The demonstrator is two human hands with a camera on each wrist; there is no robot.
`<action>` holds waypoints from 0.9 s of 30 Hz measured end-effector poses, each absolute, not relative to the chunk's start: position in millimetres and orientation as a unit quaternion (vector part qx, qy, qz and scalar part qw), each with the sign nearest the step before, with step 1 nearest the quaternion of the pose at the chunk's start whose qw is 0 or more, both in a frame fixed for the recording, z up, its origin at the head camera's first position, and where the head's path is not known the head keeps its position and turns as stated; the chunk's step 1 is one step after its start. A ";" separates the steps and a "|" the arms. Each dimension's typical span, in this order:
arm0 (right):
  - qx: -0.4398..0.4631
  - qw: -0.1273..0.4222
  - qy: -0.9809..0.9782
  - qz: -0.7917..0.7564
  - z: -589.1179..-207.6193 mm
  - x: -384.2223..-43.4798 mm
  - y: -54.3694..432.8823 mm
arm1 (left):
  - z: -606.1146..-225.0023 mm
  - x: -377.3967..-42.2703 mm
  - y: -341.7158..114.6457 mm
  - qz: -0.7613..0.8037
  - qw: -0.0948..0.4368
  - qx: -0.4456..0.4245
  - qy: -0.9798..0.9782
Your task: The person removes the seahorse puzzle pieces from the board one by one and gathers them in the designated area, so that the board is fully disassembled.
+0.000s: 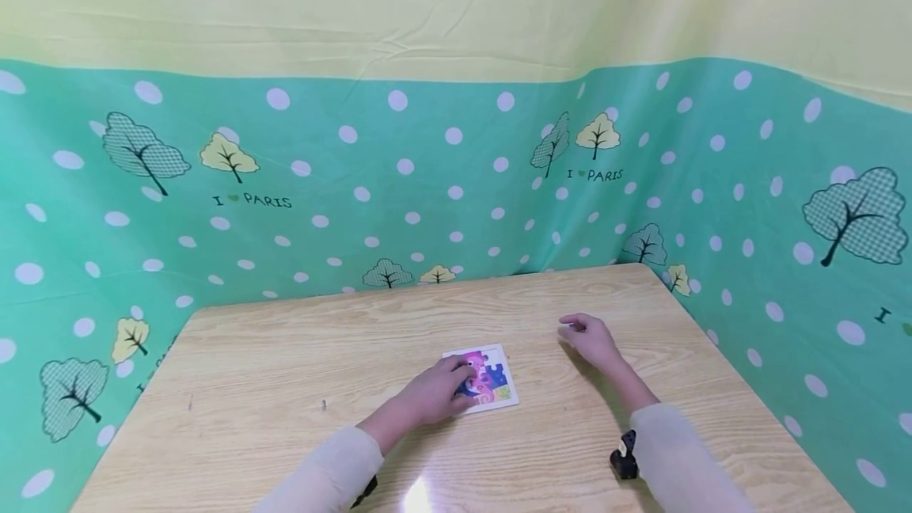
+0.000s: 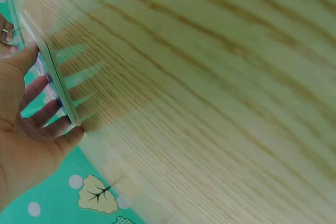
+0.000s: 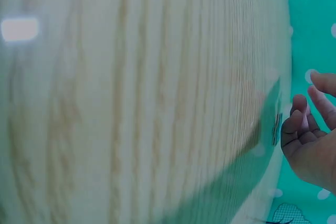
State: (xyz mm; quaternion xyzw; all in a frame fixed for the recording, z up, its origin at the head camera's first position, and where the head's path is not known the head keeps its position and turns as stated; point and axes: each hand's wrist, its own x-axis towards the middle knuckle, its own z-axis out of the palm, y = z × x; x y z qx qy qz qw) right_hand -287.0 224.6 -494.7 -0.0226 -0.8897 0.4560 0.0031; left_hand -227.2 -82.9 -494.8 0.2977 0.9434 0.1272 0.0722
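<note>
A small jigsaw puzzle in a white frame lies flat on the table, showing a pink figure on blue. Parts of its picture are bare white. My left hand holds it from the left, thumb at the near edge and fingers spread over the top, hiding that side. The left wrist view shows the thumb and fingertips along the frame's edge. Off to the right, my right hand hovers low, fingers loosely bent. Right by its fingertips, a small thin dark-edged piece shows at table level.
The wood-grain table is bounded behind and at the right by a green polka-dot cloth with printed trees. Black wrist cameras sit at both sleeves, the right one in plain view. Light glares off the table's near part.
</note>
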 end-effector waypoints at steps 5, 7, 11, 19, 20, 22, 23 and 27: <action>-0.011 -0.007 -0.880 0.475 -493.9 -285.1 214.9 | -495.0 -227.6 -82.7 0.125 0.071 0.297 0.944; -0.009 -0.012 -0.875 0.484 -494.1 -284.3 210.2 | -495.3 -227.6 -82.7 0.126 0.071 0.299 0.943; -0.010 -0.017 -0.872 0.489 -495.1 -283.1 200.7 | -494.7 -227.2 -82.7 0.128 0.070 0.301 0.942; -0.019 -0.018 -0.877 0.479 -496.6 -282.5 185.3 | -494.9 -226.6 -83.9 0.127 0.063 0.306 0.941; -0.020 -0.017 -0.879 0.476 -497.2 -282.6 183.7 | -495.3 -226.7 -83.9 0.128 0.064 0.306 0.941; -0.021 -0.015 -0.882 0.470 -498.4 -282.6 181.0 | -495.6 -227.1 -83.9 0.128 0.065 0.304 0.942; -0.021 -0.015 -0.884 0.467 -499.0 -282.4 179.7 | -495.7 -227.3 -83.8 0.129 0.066 0.304 0.942; -0.015 -0.018 -0.886 0.463 -501.2 -280.7 175.0 | -496.7 -228.2 -83.6 0.127 0.069 0.301 0.942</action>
